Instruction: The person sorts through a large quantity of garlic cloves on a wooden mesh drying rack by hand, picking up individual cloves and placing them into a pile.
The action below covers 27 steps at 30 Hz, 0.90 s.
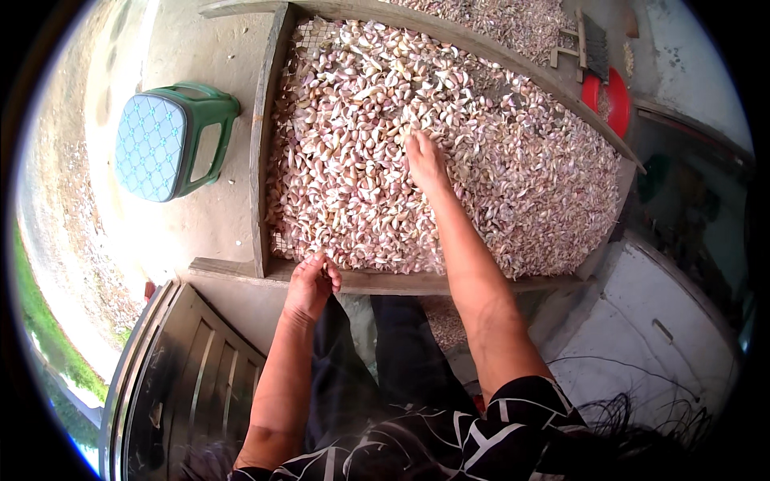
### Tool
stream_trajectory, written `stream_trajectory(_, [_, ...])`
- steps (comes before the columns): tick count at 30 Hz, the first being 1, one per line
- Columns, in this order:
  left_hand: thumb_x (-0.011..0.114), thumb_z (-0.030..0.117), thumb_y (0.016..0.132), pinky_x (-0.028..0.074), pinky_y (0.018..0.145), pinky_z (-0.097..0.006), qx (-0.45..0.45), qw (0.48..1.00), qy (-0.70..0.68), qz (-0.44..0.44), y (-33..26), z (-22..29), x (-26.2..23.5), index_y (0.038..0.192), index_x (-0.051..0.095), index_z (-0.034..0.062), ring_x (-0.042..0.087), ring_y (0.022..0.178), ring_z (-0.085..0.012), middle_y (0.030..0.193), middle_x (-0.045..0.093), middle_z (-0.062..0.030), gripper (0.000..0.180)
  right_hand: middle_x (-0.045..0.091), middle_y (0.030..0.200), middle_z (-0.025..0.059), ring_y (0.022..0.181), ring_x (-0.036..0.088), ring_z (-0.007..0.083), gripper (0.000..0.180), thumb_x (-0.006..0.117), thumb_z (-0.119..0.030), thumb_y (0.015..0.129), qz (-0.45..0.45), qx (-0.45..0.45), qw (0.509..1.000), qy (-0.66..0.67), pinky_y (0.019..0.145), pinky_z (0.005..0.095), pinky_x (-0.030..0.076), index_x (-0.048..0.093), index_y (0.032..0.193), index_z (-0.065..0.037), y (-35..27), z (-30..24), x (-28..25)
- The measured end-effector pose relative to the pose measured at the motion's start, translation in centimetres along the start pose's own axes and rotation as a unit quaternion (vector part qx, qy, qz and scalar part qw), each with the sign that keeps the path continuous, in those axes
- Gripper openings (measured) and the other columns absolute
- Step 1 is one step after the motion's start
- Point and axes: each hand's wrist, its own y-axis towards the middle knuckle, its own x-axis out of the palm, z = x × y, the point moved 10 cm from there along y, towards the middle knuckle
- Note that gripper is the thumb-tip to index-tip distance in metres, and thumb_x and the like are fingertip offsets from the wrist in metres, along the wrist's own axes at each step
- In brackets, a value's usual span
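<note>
Garlic cloves (361, 152), pale with pinkish skins, lie spread in a wide wooden-framed tray with a mesh bottom (315, 34). My right hand (427, 164) reaches over the middle of them, its fingers drawn together and the tips down among the cloves. Whatever those fingertips pinch is hidden. At the tray's near wooden rail (385, 281), toward the left corner, my left hand (313, 284) is closed with curled fingers. I cannot make out what, if anything, it holds.
A green plastic stool (151, 146) with a pale blue top stands left of the tray. More cloves (513, 24) cover the floor beyond it, near a red basin (618, 103) and a small wooden stool (589, 46). A dark panelled door (196, 377) is at lower left, a white cabinet (642, 321) at right.
</note>
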Motion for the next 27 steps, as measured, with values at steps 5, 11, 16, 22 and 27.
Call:
stream_trajectory(5, [0.047,0.028,0.083,0.038,0.049,-0.028,-0.003,1.000,0.006,-0.013,1.0,0.0,0.8,0.071,0.048,0.0056,0.048,0.057,-0.0167,0.061,0.048,-0.0051,0.025,0.050,0.055,0.0039,0.048,0.048,0.0121,0.038,0.036,-0.037,0.086,0.034,0.113,0.975,0.188,0.046,0.0280,0.038,0.050,0.079,-0.002,-5.6,6.7,2.1])
stream_trajectory(11, [0.045,0.031,0.083,0.043,0.063,-0.032,-0.034,0.997,-0.064,0.027,2.1,-1.3,0.2,0.079,0.050,0.0049,0.052,0.067,-0.0193,0.073,0.053,-0.0071,0.027,0.055,0.074,0.0132,0.061,0.055,0.0259,0.010,0.048,-0.010,0.080,0.003,-0.134,0.977,0.164,0.053,0.0329,0.044,0.049,0.087,-0.004,-15.8,-3.9,5.8])
stream_trajectory(16, [0.045,0.031,0.084,0.045,0.066,-0.030,-0.093,0.972,-0.217,0.015,2.3,-3.1,0.2,0.080,0.052,0.0054,0.053,0.071,-0.0171,0.076,0.056,-0.0064,0.026,0.045,0.105,0.0144,0.094,0.046,0.0301,0.023,0.058,-0.017,0.071,0.043,-0.351,0.935,-0.024,0.079,0.0379,0.038,0.054,0.091,-0.005,-20.7,-11.2,6.1])
stream_trajectory(22, [0.045,0.030,0.083,0.041,0.049,-0.029,-0.028,0.991,-0.129,-0.017,1.5,-0.1,-2.1,0.074,0.047,0.0088,0.051,0.061,-0.0189,0.067,0.052,-0.0050,0.023,0.047,0.098,0.0156,0.086,0.050,0.0238,0.029,0.054,-0.011,0.075,0.207,-0.166,0.960,-0.088,0.068,0.0299,0.046,0.046,0.102,-0.005,-7.3,-3.3,2.1])
stream_trajectory(27, [0.045,0.032,0.083,0.040,0.049,-0.029,-0.015,0.994,-0.105,0.025,0.8,0.5,-4.3,0.073,0.049,0.0099,0.050,0.060,-0.0185,0.065,0.051,-0.0037,0.024,0.047,0.080,0.0088,0.078,0.049,0.0250,0.018,0.057,-0.010,0.070,0.204,-0.254,0.921,-0.214,0.069,0.0362,0.042,0.053,0.088,-0.009,-4.4,-5.6,2.8])
